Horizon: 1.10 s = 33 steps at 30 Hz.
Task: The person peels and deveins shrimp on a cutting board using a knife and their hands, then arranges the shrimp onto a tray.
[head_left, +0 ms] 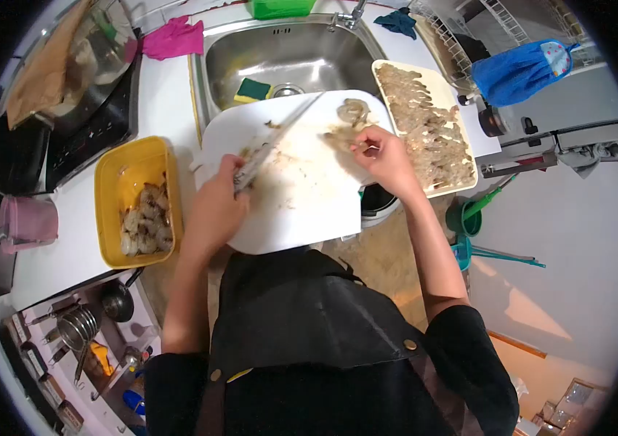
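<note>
My left hand (218, 207) is closed around the handle of a knife (280, 138), its long blade slanting up and to the right over a white cutting board (309, 207). My right hand (389, 163) pinches a greyish shrimp (341, 141) above the board's right part; motion blurs its outline. Just beyond those fingers another shrimp (353, 112) lies curled on the board. Dark scraps and brownish wet smears spot the white surface. To the right, a cream tray (471, 149) carries rows of flattened raw shrimp. Left of the board, a yellow container (107, 207) holds several whole shrimp.
Behind the board is a steel sink (225, 62) with a green and yellow sponge (253, 90). A pink cloth (174, 38) lies at its left. At the far left stand a stove (116, 109) and a pink cup (29, 221). A blue hand towel (516, 76) hangs at right.
</note>
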{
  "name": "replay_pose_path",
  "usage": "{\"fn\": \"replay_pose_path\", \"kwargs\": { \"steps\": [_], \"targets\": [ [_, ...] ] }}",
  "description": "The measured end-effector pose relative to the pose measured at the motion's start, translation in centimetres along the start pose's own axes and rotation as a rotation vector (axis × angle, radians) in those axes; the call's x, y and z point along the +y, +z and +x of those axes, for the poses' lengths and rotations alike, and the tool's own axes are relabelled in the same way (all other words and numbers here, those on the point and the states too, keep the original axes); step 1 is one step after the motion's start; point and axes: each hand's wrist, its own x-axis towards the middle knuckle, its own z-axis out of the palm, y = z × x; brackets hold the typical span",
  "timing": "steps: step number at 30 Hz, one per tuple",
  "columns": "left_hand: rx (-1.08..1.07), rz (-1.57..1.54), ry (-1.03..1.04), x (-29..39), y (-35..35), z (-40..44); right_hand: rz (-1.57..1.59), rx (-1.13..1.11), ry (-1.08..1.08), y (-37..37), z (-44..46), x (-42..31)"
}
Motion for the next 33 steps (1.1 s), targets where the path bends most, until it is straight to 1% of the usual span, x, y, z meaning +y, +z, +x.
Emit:
{"fn": "replay_pose_path", "kwargs": {
  "steps": [1,3,5,8,11,14,17,20,23,26,29,33],
  "targets": [
    [-0.01,-0.068,0.056,-0.2,0.3,-0.9,0.068,-0.045,-0.026,1.2,-0.5,-0.4],
    [-0.022,-0.209,0.163,-0.3,1.3,-2.5,0.057,-0.13,-0.025,3.4,-1.3,-0.9],
    [-0.046,-0.194,0.15,-0.6,2.1,-3.4,0.04,-0.117,-0.111,5.0,-1.8,-1.4],
    [-0.047,-0.168,0.142,-0.5,2.8,-4.4,-0.039,-0.121,-0.144,5.9,-2.0,-0.6],
    [-0.119,-0.082,0.091,0.2,2.6,-4.4,-0.03,-0.131,-0.171,5.6,-2.0,-1.1],
    [-0.082,-0.007,0.119,0.0,3.0,-4.2,-0.093,-0.16,-0.2,5.2,-1.8,-0.8],
    [-0.127,0.001,0.061,0.2,2.7,-4.2,-0.059,-0.155,-0.216,5.2,-1.5,0.3],
    [-0.121,-0.052,0.101,-0.5,3.0,-4.6,-0.059,-0.198,-0.157,4.7,-1.4,0.0],
    [-0.099,-0.087,0.056,0.1,3.5,-6.0,-0.004,-0.186,-0.221,5.0,-1.2,1.1],
    [-0.086,-0.085,0.006,0.1,4.0,-7.1,0.003,-0.197,-0.229,4.9,-0.9,1.3],
    [-0.064,-0.117,0.007,-0.3,4.0,-8.5,-0.017,-0.207,-0.237,4.7,-0.6,1.3],
    [0.025,-0.103,0.087,-0.3,3.3,-9.2,-0.042,-0.174,-0.32,4.4,-0.3,1.2]
  ]
}}
